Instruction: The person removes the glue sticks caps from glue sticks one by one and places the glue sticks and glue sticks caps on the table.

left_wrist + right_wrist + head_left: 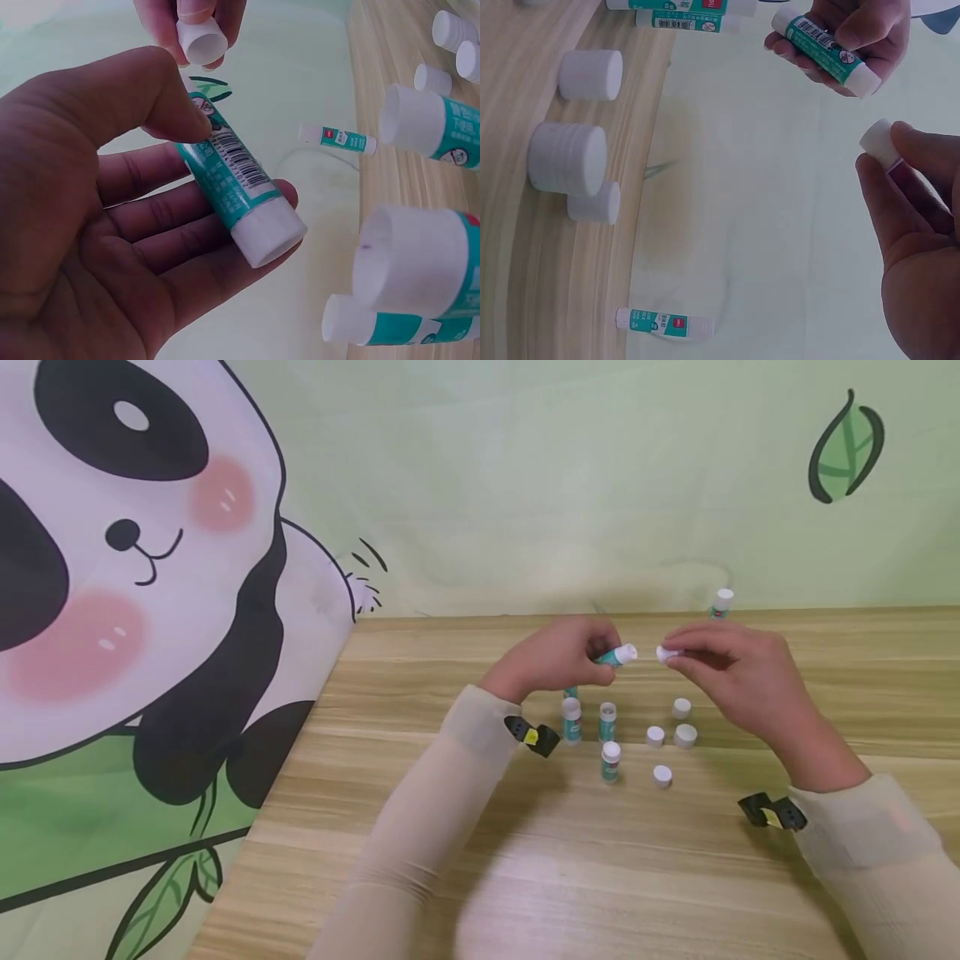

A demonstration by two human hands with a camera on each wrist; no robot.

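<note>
My left hand (562, 652) holds a teal-and-white glue stick (232, 169), the thumb pressed on its label and the fingers stretched beneath it. The bare white end of this glue stick faces my right hand (750, 672). Between thumb and fingertips, my right hand pinches a small white cap (881, 144), its hollow side showing in the left wrist view. A short gap separates the cap from the glue stick. Both hands are raised above the table, tilted toward each other.
Several uncapped-looking glue sticks (572, 722) stand upright below my left hand. Several loose white caps (685, 737) lie on the wooden table (420, 760) to their right. One capped glue stick (722, 602) stands near the back edge. Behind hangs a panda-printed cloth (480, 485).
</note>
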